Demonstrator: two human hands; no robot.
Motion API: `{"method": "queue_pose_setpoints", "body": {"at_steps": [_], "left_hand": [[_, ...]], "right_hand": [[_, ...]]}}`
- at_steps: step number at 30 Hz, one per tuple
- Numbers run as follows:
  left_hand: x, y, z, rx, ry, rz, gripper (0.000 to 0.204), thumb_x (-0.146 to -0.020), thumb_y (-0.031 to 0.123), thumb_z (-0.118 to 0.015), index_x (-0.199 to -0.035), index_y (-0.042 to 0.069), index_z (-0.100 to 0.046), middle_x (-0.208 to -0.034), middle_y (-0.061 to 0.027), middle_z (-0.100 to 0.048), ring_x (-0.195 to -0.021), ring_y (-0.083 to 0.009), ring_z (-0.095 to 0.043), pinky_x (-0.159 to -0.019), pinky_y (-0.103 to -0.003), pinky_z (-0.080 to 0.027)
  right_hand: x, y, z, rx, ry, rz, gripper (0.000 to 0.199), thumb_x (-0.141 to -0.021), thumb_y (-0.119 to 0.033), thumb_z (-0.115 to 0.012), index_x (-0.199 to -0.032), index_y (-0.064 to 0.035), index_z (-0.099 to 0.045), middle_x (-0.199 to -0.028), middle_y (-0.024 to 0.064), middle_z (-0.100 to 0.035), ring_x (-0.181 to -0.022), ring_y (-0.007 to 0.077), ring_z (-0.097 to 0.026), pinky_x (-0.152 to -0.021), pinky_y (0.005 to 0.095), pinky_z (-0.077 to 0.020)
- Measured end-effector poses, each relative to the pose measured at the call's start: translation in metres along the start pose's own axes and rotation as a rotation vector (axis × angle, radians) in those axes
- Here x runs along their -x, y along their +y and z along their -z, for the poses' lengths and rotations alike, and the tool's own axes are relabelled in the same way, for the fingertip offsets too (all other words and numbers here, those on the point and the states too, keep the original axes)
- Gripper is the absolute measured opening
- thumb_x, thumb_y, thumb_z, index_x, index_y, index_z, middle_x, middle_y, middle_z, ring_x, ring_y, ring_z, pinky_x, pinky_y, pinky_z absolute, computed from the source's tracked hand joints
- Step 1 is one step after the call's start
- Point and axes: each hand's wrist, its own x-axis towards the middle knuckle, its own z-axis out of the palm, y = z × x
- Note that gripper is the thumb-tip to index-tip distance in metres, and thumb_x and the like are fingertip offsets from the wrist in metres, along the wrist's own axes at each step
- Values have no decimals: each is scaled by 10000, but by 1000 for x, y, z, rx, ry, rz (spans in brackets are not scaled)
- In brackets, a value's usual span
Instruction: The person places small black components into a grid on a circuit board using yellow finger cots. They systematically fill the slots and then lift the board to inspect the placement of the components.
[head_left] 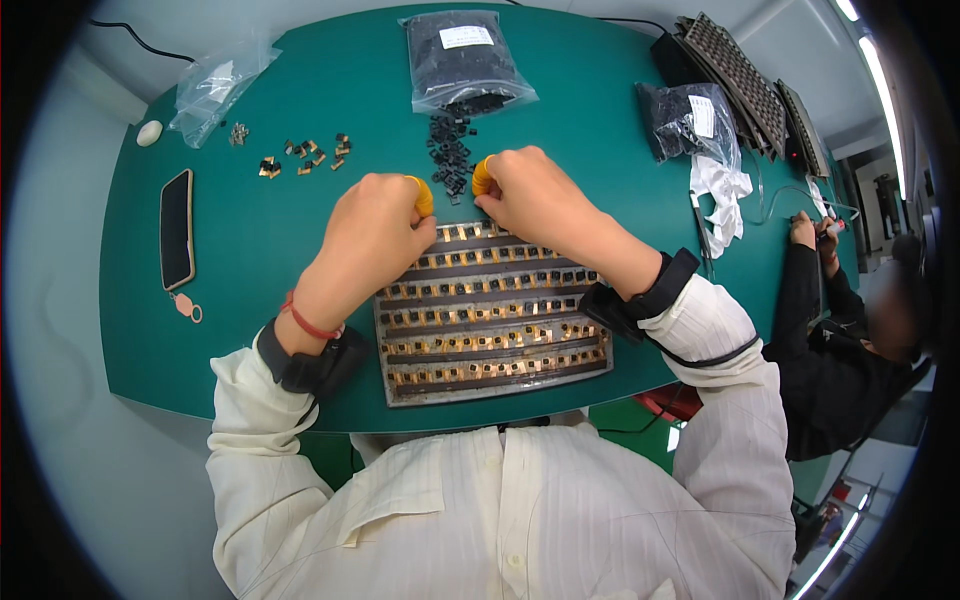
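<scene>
Tray (495, 382) lies flat on the green desk (270, 250) just in front of you, its long axis running left to right and slightly skewed, the right end farther from you; its rows of black-and-gold parts (480, 286) follow that line. Your left hand (370, 222) is over its far left corner, your right hand (532, 188) over its far edge, beside a heap of black pieces (452, 150). On both, the fingers are curled in with little gap, index fingers in yellow sleeves (422, 197); you can't tell whether either pinches anything.
</scene>
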Motion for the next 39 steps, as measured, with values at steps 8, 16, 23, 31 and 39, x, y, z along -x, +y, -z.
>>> {"method": "queue_pose_setpoints", "body": {"at_steps": [8, 16, 23, 31, 39], "left_hand": [[48, 35, -18, 71, -149, -288, 139, -762, 84, -716, -834, -35, -712, -748, -147, -660, -672, -317, -644, -620, -400, -519], [59, 38, -36, -45, -99, -368, 105, -792, 101, -702, -804, -3, -709, -743, -110, -622, -700, -313, -590, -736, -412, -488], [81, 47, -41, -236, -185, -428, 257, -841, 238, -717, -697, 26, -691, -666, -105, -623, -623, -277, -606, -638, -388, -451], [71, 55, -30, -240, -339, -388, 371, -890, 288, -668, -631, 23, -673, -619, -156, -644, -570, -316, -640, -571, -406, -499], [31, 28, 2, 71, -230, -116, 264, -867, 207, -701, -855, -55, -732, -686, -189, -677, -637, -307, -681, -632, -366, -545]], "right_hand": [[2, 2, -4, 40, -17, -54, 116, -774, -87, -714, -789, 24, -683, -793, 214, -688, -801, 392, -679, -752, 465, -519], [63, -25, 37, -32, -16, 94, 123, -795, -82, -694, -786, 36, -660, -806, 192, -658, -799, 383, -653, -739, 429, -534], [114, -29, 12, -54, -55, 71, 137, -809, -83, -723, -850, 39, -678, -848, 144, -609, -785, 330, -614, -709, 411, -518], [116, -34, -3, 28, -15, 116, 201, -839, -127, -690, -710, 19, -644, -751, 141, -588, -772, 320, -634, -672, 422, -529], [134, -50, -10, 115, -173, 100, 267, -889, -156, -634, -682, 13, -655, -659, 160, -606, -598, 334, -638, -586, 437, -533]]}}
